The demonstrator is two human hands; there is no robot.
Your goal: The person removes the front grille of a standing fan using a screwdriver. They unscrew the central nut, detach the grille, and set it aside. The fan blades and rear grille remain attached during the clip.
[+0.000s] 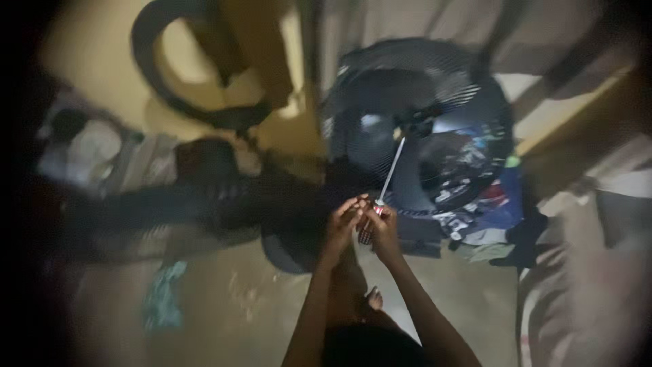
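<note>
Both hands meet over the floor (238, 299) on a screwdriver (384, 187): the right hand (384, 228) pinches its handle, the left hand (343, 224) touches beside it, fingers curled. The shaft slants up and away from the grip toward the dark fan (414, 122), tip at the grille centre.

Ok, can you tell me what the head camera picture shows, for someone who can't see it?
Two hands, left hand and right hand, hold a screwdriver together, its shaft pointing up toward a dark round fan. Clothes lie piled by the fan on the floor; the picture is dim and blurry.
</note>
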